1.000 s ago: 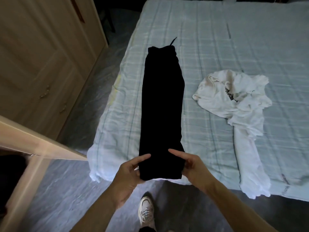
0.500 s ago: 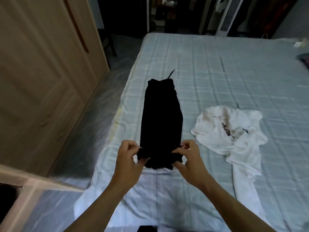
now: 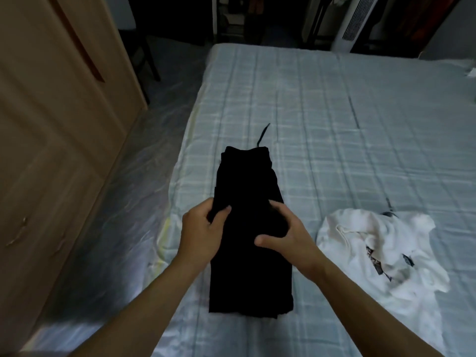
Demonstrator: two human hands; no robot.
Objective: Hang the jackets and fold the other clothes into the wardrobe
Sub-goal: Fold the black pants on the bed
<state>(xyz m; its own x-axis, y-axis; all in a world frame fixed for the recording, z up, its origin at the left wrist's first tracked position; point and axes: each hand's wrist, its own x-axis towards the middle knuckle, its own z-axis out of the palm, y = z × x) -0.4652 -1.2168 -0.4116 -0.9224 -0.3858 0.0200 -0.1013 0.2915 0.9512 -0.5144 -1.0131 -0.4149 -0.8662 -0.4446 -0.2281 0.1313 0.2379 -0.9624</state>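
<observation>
Black trousers [image 3: 248, 274] lie lengthwise on the bed [image 3: 334, 124], doubled over, with a drawstring poking out at the far end. My left hand [image 3: 203, 228] grips the left corner of the folded-over leg end, thumb on top. My right hand [image 3: 286, 233] holds the right corner, fingers curled into the cloth. Both hands hold that end partway up the trousers. A crumpled white printed sweatshirt [image 3: 381, 251] lies on the bed to the right. The wooden wardrobe [image 3: 51, 124] stands at the left with its doors closed.
A narrow strip of shiny floor [image 3: 134, 191] runs between wardrobe and bed. A white tower fan [image 3: 353, 21] and dark hanging clothes stand beyond the bed's far edge. A dark chair leg [image 3: 152, 63] shows at the back left.
Both hands have lifted the trousers' near end off the bed edge and carried it away from me, folding it over the rest. My view has tilted up and forward.
</observation>
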